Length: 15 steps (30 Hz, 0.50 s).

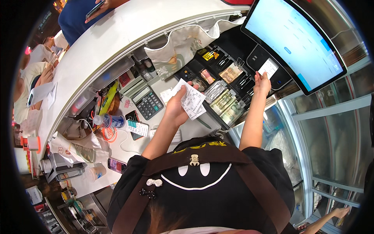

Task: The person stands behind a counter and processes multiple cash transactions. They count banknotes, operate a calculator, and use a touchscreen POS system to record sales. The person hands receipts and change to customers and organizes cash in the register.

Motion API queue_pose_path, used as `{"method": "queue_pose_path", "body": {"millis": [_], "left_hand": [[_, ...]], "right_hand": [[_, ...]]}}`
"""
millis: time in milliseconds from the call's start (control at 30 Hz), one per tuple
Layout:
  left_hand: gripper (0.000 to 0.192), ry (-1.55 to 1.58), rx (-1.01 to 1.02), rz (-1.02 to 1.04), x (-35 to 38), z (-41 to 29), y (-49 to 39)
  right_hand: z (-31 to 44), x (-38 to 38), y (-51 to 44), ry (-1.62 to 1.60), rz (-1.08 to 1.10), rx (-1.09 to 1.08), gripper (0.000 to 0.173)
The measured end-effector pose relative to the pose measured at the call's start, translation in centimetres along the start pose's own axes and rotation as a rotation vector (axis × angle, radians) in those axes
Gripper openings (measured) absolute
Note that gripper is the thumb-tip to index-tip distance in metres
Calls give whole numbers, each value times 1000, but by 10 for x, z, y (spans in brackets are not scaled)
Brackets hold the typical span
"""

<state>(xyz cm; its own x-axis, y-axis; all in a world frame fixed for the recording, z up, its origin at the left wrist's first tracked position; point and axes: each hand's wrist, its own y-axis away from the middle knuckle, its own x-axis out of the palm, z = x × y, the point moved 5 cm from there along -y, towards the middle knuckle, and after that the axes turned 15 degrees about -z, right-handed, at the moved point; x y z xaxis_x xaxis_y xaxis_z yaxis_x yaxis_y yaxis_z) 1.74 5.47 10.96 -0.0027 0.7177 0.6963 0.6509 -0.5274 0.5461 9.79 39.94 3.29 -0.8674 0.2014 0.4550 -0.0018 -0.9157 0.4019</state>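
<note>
My left hand (176, 109) grips several printed paper receipts (194, 102), fanned out over the front edge of the cash drawer. A small white printed slip (268, 69) is pinched in the fingers of my right hand (262, 84), in front of the black base (256, 58) of the touchscreen terminal. The lit terminal screen (292, 44) tilts above it at the upper right. Between my hands, the cash drawer (217, 117) is pulled out, with banknotes (230, 73), paper clips (215, 91) and a rolled pink bundle (207, 76) in its compartments.
Left of my hands lie a calculator (147, 102), a phone with a paper slip (138, 128), a plastic bottle (112, 120) and a second phone (117, 165). A white counter (128, 26) curves ahead, with people beyond it. Glass-fronted doors (336, 140) stand at right; another person's hand (341, 212) shows there.
</note>
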Motion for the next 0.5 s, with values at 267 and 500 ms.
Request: {"method": "queue_pose_path", "body": {"millis": [267,500], "left_hand": [[32,-56,-45,-10,5,0,-8],[32,-101,-31,105,25,-13,-19]], "right_hand": [[-2,-7,-15,6,23,-79,18],[76,-53,-12,1167,-92,-931,32]]}}
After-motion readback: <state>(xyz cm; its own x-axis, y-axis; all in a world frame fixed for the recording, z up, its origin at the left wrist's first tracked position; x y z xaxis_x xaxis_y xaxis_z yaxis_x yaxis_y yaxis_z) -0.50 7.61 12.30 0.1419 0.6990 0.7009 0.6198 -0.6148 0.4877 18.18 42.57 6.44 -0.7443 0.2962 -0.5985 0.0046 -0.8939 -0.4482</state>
